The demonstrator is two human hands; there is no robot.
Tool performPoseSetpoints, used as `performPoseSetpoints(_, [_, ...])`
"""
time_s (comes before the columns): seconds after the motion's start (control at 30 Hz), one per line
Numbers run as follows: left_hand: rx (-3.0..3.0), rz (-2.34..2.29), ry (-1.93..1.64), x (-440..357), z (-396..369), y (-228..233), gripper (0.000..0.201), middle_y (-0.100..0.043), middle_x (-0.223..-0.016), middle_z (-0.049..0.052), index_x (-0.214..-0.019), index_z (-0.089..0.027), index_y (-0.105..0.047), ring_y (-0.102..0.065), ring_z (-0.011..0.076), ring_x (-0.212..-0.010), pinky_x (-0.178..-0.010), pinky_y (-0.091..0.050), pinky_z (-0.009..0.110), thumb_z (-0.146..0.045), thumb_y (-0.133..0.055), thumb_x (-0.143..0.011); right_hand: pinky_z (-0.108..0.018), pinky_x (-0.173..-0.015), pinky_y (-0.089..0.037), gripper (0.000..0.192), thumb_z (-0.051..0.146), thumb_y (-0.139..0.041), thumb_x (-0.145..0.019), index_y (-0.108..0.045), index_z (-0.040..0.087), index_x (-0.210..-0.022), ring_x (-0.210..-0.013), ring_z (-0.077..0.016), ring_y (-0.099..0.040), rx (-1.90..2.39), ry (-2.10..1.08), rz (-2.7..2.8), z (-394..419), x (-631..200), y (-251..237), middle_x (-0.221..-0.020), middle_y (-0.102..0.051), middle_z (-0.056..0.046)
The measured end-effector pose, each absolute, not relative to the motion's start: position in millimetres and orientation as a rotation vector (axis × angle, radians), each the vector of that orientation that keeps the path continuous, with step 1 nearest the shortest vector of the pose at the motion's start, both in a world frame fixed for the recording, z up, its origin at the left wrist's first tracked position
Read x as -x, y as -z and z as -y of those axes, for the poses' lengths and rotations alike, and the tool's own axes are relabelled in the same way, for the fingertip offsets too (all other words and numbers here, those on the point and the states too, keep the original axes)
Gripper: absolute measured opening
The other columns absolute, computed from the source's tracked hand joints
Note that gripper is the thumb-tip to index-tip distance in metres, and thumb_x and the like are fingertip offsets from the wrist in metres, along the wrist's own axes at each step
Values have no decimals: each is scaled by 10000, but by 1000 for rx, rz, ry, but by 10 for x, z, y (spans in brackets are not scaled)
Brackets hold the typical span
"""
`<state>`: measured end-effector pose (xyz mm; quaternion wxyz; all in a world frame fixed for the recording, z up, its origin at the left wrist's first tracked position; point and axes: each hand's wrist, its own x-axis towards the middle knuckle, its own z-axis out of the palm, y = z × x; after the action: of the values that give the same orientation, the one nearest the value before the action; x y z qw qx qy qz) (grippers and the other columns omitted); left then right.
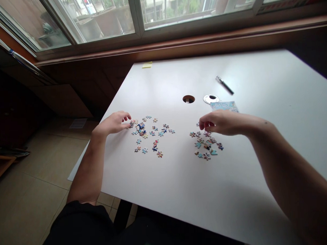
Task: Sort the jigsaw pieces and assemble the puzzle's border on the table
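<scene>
Small colourful jigsaw pieces lie in two loose groups on a white table [182, 193]. The left group [151, 134] spreads out beside my left hand [113, 123], whose fingertips touch the pieces at its left edge. My right hand [220, 122] hovers over the top of the right group [207, 145], fingers curled down and pinching at a piece there. Whether either hand has lifted a piece is unclear.
A printed puzzle card [224, 106] lies just behind my right hand. Farther back are a cable hole [188, 99], its round cap [211, 98], a pen [224, 85] and a yellow sticky note [147, 65]. Windows run along the far wall; tiled floor is on the left.
</scene>
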<state>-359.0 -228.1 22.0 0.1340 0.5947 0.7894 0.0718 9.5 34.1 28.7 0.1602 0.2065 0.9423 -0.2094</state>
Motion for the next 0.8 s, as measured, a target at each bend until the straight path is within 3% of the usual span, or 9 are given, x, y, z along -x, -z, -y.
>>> performPoseSetpoints(0.1, [-1687,-2247,-203,3607,2263,-172,330,-670,-974,56,-1058,-206,-667,-634,192,-869,-758,-480,272,-391,-675,-784,-308,-651,-449,198,260,-565,-788,-692,293,-937,-753,-195,-679,-582,605,-2691,-343,-98,-286,-923,-765,-5])
performPoseSetpoints(0.27, [-1617,-2195,-239,3619,2271,-157,216,-686,-848,20,-906,-207,-699,-630,160,-764,-683,-471,249,-356,-683,-751,-306,-649,-447,199,262,-564,-791,-688,284,-944,-758,-195,-675,-594,584,-2680,-309,-94,-323,-930,-761,-11])
performPoseSetpoints(0.4, [-1589,-2123,-304,3639,2300,-163,245,-686,-814,11,-935,-202,-684,-632,145,-728,-651,-479,237,-304,-694,-713,-301,-633,-439,201,268,-573,-787,-695,283,-946,-756,-198,-672,-604,577,-2673,-281,-90,-353,-921,-760,-16])
performPoseSetpoints(0.8, [-1466,-2111,-544,3710,2358,-188,136,-732,-865,32,-870,-204,-616,-711,186,-868,-719,-539,259,-272,-667,-764,-299,-641,-431,209,270,-553,-794,-690,279,-952,-743,-192,-665,-566,584,-2691,-329,-106,-300,-904,-755,-20])
